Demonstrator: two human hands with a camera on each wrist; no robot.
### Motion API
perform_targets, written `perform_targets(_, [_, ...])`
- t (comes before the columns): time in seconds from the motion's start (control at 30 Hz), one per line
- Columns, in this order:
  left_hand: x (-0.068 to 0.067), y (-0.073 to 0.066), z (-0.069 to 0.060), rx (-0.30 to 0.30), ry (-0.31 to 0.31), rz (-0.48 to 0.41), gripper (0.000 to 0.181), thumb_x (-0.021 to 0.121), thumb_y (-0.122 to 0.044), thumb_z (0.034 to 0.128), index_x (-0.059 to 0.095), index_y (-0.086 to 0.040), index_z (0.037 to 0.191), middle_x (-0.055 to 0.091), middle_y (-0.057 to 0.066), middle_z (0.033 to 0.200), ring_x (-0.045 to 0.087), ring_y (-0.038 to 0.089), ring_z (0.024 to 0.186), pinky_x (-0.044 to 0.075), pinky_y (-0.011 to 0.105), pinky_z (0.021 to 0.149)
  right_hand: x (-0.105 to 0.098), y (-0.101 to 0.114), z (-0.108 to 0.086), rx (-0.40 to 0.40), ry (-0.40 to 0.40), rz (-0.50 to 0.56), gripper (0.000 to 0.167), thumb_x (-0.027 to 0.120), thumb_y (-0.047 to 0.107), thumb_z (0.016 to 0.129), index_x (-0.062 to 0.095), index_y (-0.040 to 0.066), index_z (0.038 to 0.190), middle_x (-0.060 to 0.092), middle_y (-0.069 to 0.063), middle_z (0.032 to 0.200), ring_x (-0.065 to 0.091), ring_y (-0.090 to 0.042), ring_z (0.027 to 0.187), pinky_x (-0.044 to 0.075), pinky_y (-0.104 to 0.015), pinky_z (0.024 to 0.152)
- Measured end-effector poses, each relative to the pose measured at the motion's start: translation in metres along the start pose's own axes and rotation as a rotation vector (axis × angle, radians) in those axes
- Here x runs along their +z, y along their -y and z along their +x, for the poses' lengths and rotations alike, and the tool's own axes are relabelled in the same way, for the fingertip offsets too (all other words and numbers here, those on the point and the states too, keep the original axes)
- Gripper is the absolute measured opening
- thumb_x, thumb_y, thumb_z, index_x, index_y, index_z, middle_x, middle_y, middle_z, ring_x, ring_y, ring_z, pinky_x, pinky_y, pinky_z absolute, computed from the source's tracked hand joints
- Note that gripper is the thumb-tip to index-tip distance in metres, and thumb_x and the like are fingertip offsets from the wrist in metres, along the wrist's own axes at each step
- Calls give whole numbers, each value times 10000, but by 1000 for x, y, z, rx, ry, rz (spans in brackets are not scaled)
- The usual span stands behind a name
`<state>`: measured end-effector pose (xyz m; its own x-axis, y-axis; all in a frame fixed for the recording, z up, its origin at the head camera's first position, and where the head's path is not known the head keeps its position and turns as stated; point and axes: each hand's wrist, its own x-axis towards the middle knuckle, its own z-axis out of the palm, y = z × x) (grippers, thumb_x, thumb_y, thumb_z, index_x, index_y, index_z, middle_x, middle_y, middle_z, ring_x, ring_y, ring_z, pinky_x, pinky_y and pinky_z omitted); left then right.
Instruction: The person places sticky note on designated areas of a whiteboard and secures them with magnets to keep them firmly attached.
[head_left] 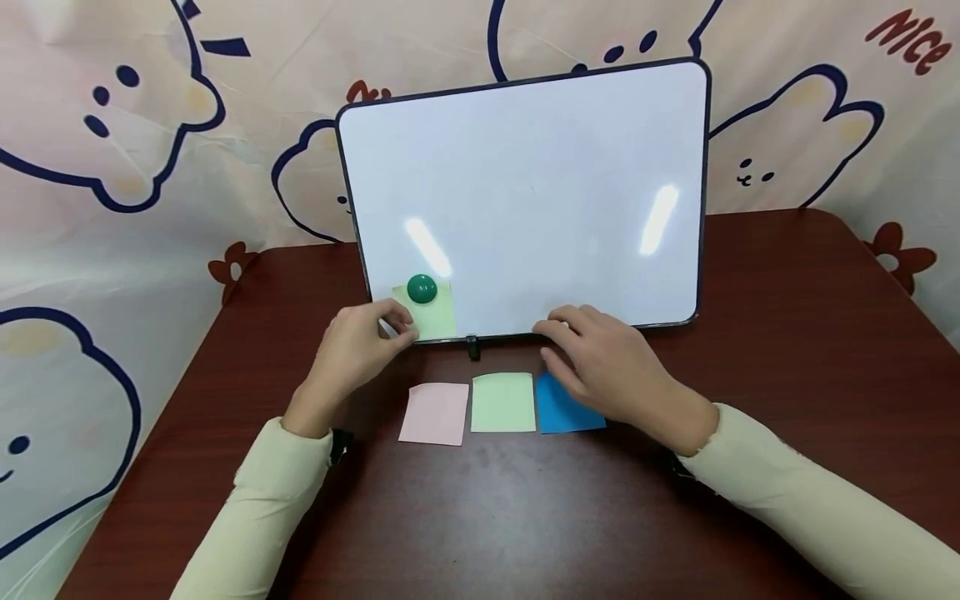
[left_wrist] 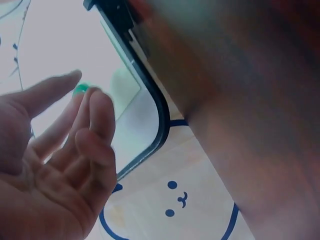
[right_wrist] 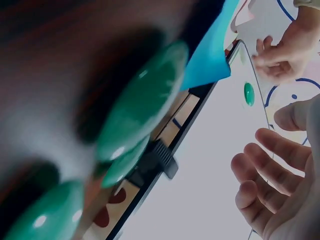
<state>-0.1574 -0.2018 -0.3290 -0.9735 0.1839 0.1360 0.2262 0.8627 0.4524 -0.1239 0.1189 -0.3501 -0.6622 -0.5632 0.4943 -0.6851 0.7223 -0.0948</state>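
Note:
A pale green sticky note [head_left: 438, 318] lies against the lower left of a whiteboard [head_left: 525, 192], with a round green magnet [head_left: 422, 289] on its upper part. My left hand [head_left: 362, 343] is at the note's lower left, fingers bent and thumb apart from them in the left wrist view; nothing is visible in its grasp. Near the board's bottom edge is my right hand [head_left: 611, 362], fingers loosely bent and holding nothing in the right wrist view. It partly covers a blue sticky note [head_left: 562, 408]. Whether either hand touches the board cannot be told.
Pink [head_left: 435, 414] and light green [head_left: 503, 403] sticky notes lie left of the blue one on the brown table [head_left: 487, 517]. Green magnets [right_wrist: 142, 102] stand close in the right wrist view. A black clip [head_left: 472, 347] sits at the board's lower edge, before a patterned backdrop [head_left: 247, 167].

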Motion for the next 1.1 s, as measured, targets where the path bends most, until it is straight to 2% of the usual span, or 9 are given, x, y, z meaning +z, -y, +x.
perform_targets(0.13, [2,0,-10,43,119,23,136,760,-209,877,725,-148,994,746,1,889,645,141,736,488,315,661,-2,-8,-6,-6,18,-16,269,637,243,951,689,102,1175,671,-87,1125,660,-240,960,592,-383,796])
perform_targets(0.4, [9,-1,-22,125,239,49,199,807,-211,839,725,-153,1010,733,-32,869,652,108,779,511,312,687,-10,-26,-15,-31,59,-67,282,671,248,927,694,76,1150,680,-112,1092,649,-264,941,580,-396,784])
perform_targets(0.63, [12,-1,-24,154,282,89,218,814,-200,830,729,-170,1028,714,-51,867,639,112,796,506,318,689,-15,-44,-22,-44,124,-79,251,691,252,914,710,85,1100,688,-80,1033,652,-245,946,576,-400,805])
perform_targets(0.8, [13,2,-25,189,299,133,200,804,-192,838,731,-177,1023,696,-70,847,615,94,774,496,316,692,-19,-56,-26,-98,176,-90,215,696,244,909,720,99,1065,685,-50,993,639,-218,904,569,-381,780])
perform_targets(0.97, [12,5,-27,196,320,135,168,791,-178,849,732,-172,1006,695,-75,841,613,75,770,495,307,691,-19,-64,-31,-160,254,-100,236,697,268,909,716,116,1088,672,-37,1000,625,-202,896,566,-378,780])
perform_targets(1.1, [13,4,-27,204,332,129,137,781,-167,858,735,-171,987,697,-72,848,619,73,781,502,304,696,-20,-69,-37,-149,294,-81,272,727,301,889,710,142,1110,662,-11,1003,616,-181,904,561,-381,788])
